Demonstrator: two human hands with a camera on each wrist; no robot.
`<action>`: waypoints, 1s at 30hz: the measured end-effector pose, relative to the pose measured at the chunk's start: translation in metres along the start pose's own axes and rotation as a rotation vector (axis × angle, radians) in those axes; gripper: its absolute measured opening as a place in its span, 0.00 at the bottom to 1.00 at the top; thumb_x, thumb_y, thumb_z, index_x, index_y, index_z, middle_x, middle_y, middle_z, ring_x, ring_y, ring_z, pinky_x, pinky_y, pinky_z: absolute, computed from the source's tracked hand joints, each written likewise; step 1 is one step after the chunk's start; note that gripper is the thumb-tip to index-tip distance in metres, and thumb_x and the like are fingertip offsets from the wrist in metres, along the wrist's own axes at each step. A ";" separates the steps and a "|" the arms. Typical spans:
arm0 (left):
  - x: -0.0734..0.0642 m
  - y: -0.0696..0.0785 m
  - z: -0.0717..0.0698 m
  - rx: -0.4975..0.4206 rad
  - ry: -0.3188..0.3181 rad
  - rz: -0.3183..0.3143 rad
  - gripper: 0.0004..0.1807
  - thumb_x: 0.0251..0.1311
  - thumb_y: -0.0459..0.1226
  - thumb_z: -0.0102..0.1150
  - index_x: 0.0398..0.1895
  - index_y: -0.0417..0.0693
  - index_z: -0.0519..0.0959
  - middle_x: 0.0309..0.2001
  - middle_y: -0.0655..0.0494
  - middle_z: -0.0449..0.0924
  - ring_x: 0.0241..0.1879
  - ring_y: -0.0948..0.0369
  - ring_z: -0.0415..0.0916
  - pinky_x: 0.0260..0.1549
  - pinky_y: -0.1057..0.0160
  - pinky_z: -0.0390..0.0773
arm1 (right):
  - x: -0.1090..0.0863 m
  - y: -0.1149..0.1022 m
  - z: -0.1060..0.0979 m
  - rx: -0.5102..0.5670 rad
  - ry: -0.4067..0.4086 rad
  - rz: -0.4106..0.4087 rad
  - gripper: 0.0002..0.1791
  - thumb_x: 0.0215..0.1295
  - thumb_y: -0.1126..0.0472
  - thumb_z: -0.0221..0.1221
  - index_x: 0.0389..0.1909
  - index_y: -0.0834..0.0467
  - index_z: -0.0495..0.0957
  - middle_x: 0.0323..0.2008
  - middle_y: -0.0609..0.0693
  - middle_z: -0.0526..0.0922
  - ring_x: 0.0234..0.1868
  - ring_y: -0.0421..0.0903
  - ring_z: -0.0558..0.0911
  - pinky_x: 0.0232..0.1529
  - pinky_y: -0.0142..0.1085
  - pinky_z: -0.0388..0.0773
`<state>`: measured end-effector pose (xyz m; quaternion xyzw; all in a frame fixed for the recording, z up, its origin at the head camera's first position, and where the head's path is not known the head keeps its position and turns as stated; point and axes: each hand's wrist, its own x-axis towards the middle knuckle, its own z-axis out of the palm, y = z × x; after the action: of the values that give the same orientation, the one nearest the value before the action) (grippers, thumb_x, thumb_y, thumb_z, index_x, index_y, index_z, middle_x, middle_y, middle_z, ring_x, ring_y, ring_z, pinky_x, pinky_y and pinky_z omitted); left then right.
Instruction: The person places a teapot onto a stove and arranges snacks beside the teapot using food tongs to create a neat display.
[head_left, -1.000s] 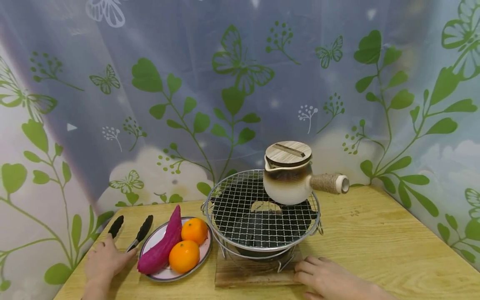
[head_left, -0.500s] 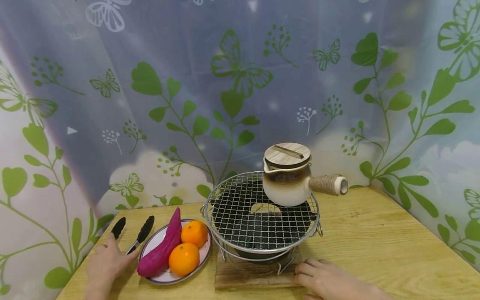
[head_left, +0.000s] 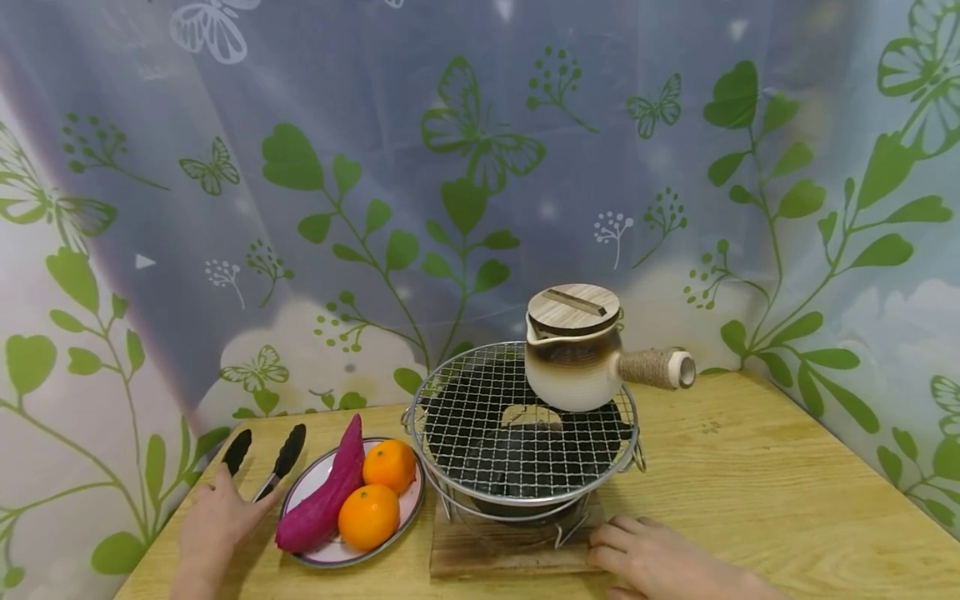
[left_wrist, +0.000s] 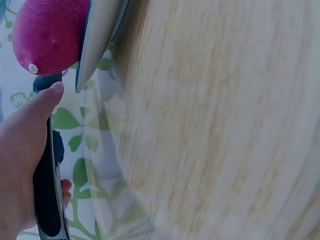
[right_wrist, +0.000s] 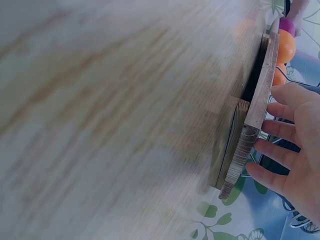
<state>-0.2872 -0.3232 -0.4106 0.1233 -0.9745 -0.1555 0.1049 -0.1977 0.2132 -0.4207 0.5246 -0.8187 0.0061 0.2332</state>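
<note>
My left hand (head_left: 213, 525) is at the tongs (head_left: 288, 451), whose black-tipped arms are spread on the table's left side. In the left wrist view, thumb and fingers wrap round the tongs' black grip (left_wrist: 46, 200). Just right of them, a white oval plate (head_left: 408, 504) bears a purple sweet potato (head_left: 324, 497) and two oranges (head_left: 369, 517). My right hand (head_left: 660, 554) touches the right end of a wooden board (head_left: 510, 554), its fingers relaxed in the right wrist view. On that board stands a round grill with a wire mesh (head_left: 517, 454).
A cream and brown clay pot (head_left: 573, 375) with a wooden lid (head_left: 575, 307) sits at the mesh's back right, its rope-wrapped handle pointing right. Behind the wooden table (head_left: 765, 467) hangs a curtain (head_left: 360, 100) printed with leaves and butterflies.
The view has shifted slightly. Both hands, the tongs, the plate and the pot stay in practically the same places.
</note>
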 end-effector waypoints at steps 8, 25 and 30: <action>0.000 0.001 -0.002 0.032 0.032 0.057 0.61 0.42 0.71 0.54 0.50 0.15 0.57 0.46 0.20 0.61 0.44 0.31 0.64 0.41 0.38 0.69 | 0.000 0.001 0.002 -0.017 0.020 -0.023 0.16 0.55 0.50 0.63 0.44 0.50 0.77 0.43 0.43 0.76 0.41 0.40 0.74 0.34 0.32 0.74; -0.009 0.005 -0.006 0.119 0.152 0.194 0.56 0.42 0.65 0.60 0.42 0.12 0.63 0.39 0.20 0.65 0.36 0.32 0.68 0.38 0.40 0.70 | 0.002 -0.001 0.003 -0.015 0.026 -0.013 0.17 0.52 0.51 0.65 0.43 0.50 0.77 0.42 0.42 0.76 0.41 0.39 0.74 0.34 0.32 0.74; -0.010 0.011 -0.005 0.161 0.206 0.262 0.54 0.42 0.61 0.64 0.45 0.12 0.62 0.40 0.17 0.64 0.39 0.30 0.67 0.40 0.40 0.70 | 0.001 -0.001 0.000 -0.006 0.013 0.006 0.17 0.52 0.51 0.64 0.44 0.50 0.77 0.42 0.43 0.76 0.41 0.40 0.74 0.35 0.33 0.75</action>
<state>-0.2786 -0.3114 -0.4036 0.0184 -0.9756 -0.0485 0.2132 -0.1971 0.2116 -0.4211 0.5216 -0.8187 0.0078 0.2401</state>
